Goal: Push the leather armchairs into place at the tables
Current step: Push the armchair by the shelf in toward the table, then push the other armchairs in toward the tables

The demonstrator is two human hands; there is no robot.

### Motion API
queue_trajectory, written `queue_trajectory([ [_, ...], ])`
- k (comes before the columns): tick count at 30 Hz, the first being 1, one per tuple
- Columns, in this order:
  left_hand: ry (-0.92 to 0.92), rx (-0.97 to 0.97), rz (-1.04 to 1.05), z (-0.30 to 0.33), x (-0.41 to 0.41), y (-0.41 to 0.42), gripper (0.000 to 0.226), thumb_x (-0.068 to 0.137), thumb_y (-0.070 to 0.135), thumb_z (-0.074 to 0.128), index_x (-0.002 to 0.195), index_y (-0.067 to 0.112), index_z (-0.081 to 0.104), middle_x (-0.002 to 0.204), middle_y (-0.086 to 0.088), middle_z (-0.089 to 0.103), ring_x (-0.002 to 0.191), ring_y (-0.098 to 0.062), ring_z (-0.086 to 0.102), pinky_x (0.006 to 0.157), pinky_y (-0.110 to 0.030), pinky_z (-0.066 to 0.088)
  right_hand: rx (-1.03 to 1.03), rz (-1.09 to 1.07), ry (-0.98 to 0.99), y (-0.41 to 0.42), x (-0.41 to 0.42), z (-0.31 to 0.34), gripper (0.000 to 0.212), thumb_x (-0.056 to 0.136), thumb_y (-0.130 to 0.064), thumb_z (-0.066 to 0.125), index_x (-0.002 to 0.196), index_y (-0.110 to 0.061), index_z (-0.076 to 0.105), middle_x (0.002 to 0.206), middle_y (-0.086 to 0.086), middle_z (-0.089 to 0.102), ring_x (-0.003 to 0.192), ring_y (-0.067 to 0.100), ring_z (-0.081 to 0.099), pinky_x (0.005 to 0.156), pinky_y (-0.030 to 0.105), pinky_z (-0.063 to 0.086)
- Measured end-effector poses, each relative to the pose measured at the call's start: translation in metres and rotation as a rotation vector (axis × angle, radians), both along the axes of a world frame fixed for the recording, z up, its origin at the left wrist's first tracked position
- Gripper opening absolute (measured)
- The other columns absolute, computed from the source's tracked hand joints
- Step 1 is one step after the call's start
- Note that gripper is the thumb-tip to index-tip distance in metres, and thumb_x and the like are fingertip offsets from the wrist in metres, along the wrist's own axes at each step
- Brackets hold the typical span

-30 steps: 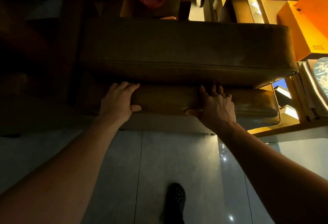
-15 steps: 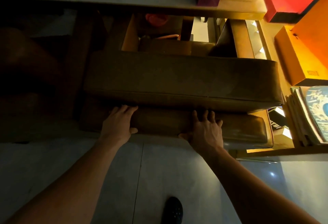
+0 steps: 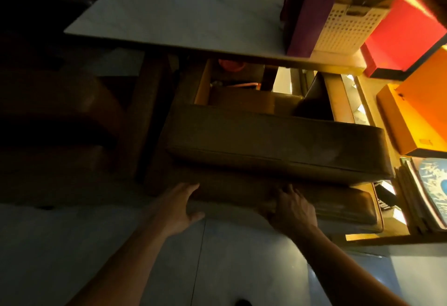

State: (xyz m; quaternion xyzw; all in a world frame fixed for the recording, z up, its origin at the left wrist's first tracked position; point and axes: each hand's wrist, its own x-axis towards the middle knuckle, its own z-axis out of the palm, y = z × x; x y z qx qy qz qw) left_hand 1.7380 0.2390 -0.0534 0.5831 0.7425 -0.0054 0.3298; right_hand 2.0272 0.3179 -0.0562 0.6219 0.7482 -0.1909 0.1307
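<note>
Pressing against the lower back panel of a brown leather armchair [image 3: 278, 141], the left hand [image 3: 180, 208] lies flat with straight fingers, thumb spread to the side. Near it on the same panel, the right hand [image 3: 294, 211] has its fingers laid forward over the padded edge; whether they grip cannot be told in the dim light. Part of the armchair's seat is beneath the white-topped table [image 3: 183, 15], beside a red box [image 3: 406, 37] and an orange box [image 3: 416, 116].
</note>
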Motion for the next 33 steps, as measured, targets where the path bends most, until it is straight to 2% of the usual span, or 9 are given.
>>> queue_trajectory([
  [3,0.001,-0.005,0.019,0.024,-0.041,-0.019,0.082,0.082,0.065,0.063,0.15,0.043,0.023,0.161,0.006,0.021,0.145,-0.02,0.026,0.111,-0.043,0.034,-0.064,0.056,0.027,-0.025,-0.047,0.018,0.083,0.075,-0.082,0.05,0.146,-0.04,0.037,0.146,-0.001,0.044,0.125,0.026,0.053,0.092,0.039,0.051],
  [8,0.025,0.105,0.009,0.075,-0.129,-0.055,0.082,0.081,0.067,0.061,0.15,0.039,0.028,0.155,0.009,0.032,0.139,-0.016,0.034,0.107,-0.036,0.036,-0.108,0.104,0.06,-0.064,-0.161,0.054,0.083,0.08,-0.076,0.054,0.149,-0.035,0.033,0.148,0.002,0.044,0.128,0.026,0.051,0.098,0.041,0.049],
  [14,0.023,0.125,0.061,0.114,-0.256,-0.109,0.085,0.079,0.069,0.061,0.15,0.041,0.025,0.159,0.008,0.025,0.144,-0.017,0.027,0.111,-0.041,0.033,-0.077,0.134,0.118,-0.104,-0.297,0.092,0.071,0.087,-0.056,0.062,0.148,-0.033,0.035,0.146,0.001,0.049,0.129,0.025,0.051,0.1,0.039,0.047],
  [17,0.033,0.135,0.106,0.122,-0.311,-0.136,0.085,0.081,0.067,0.062,0.151,0.041,0.022,0.161,0.006,0.021,0.145,-0.019,0.024,0.112,-0.043,0.032,-0.073,0.165,0.142,-0.125,-0.355,0.101,0.072,0.086,-0.058,0.06,0.148,-0.031,0.035,0.143,0.001,0.048,0.127,0.027,0.051,0.098,0.041,0.046],
  [21,0.035,0.204,0.175,0.118,-0.379,-0.167,0.086,0.08,0.068,0.062,0.151,0.04,0.022,0.159,0.008,0.024,0.143,-0.017,0.027,0.111,-0.043,0.035,-0.066,0.209,0.115,-0.14,-0.423,0.1,0.068,0.086,-0.049,0.065,0.145,-0.036,0.034,0.143,0.002,0.047,0.125,0.028,0.052,0.099,0.044,0.048],
  [24,0.05,0.233,0.239,0.107,-0.43,-0.185,0.088,0.08,0.068,0.062,0.152,0.04,0.02,0.159,0.008,0.025,0.144,-0.019,0.027,0.111,-0.046,0.035,-0.072,0.262,0.105,-0.142,-0.472,0.094,0.064,0.089,-0.04,0.064,0.146,-0.033,0.035,0.149,0.003,0.041,0.128,0.028,0.05,0.102,0.042,0.047],
  [28,0.094,0.312,0.307,0.081,-0.499,-0.207,0.089,0.081,0.068,0.06,0.153,0.039,0.017,0.158,0.007,0.027,0.143,-0.018,0.027,0.114,-0.04,0.031,-0.045,0.313,0.132,-0.14,-0.544,0.066,0.072,0.088,-0.055,0.062,0.149,-0.029,0.033,0.154,0.007,0.035,0.13,0.031,0.05,0.1,0.043,0.048],
  [30,0.133,0.308,0.317,0.067,-0.535,-0.211,0.088,0.082,0.065,0.061,0.154,0.035,0.019,0.159,0.004,0.027,0.144,-0.018,0.026,0.116,-0.037,0.025,-0.038,0.312,0.138,-0.138,-0.58,0.049,0.082,0.086,-0.059,0.063,0.153,-0.033,0.023,0.162,0.009,0.024,0.138,0.033,0.043,0.104,0.045,0.046],
  [33,0.155,0.316,0.324,0.048,-0.586,-0.21,0.088,0.082,0.061,0.065,0.153,0.031,0.024,0.159,0.002,0.028,0.145,-0.02,0.025,0.116,-0.041,0.024,0.001,0.315,0.149,-0.132,-0.629,0.025,0.088,0.086,-0.062,0.062,0.156,-0.032,0.017,0.165,0.009,0.015,0.149,0.031,0.023,0.116,0.047,0.033],
])
